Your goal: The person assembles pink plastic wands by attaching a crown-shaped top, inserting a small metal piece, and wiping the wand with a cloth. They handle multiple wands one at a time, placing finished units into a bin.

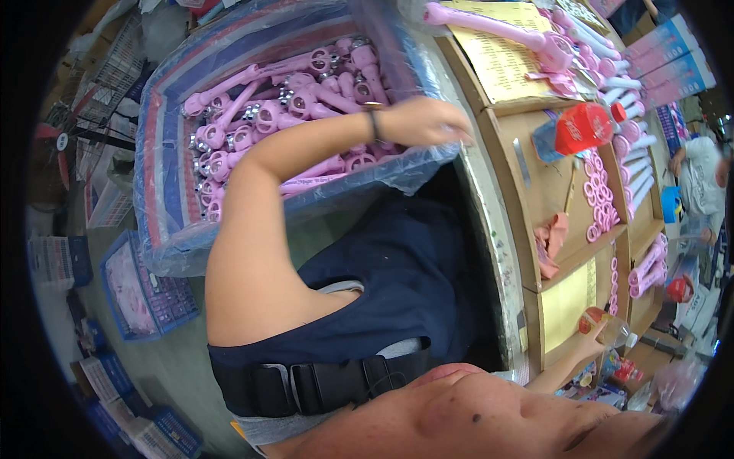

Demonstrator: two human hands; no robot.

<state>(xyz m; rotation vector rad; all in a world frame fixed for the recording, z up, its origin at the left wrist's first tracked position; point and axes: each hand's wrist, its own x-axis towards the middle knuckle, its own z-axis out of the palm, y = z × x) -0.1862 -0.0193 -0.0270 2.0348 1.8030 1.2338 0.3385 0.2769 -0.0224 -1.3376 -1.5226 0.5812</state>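
Observation:
Over the near right rim of a plastic-lined crate (436,153), my left hand (428,122) hangs with its fingers curled in. I cannot make out whether anything small is between them. A dark band circles that wrist. Piled in the crate are many pink plastic wands (313,99) with round heads and silvery parts. On the right, beyond the table edge, my right hand (587,344) is closed around a clear plastic bottle (614,333) with a pale cap. Part of that arm is hidden.
Cardboard trays (527,260) line the table, holding pink rings (600,199), an orange-pink cloth (550,243) and a red-labelled bottle (585,128). A long pink wand (489,27) lies on yellow paper (489,65). A blue basket (145,291) stands on the floor. Another person (699,176) is at far right.

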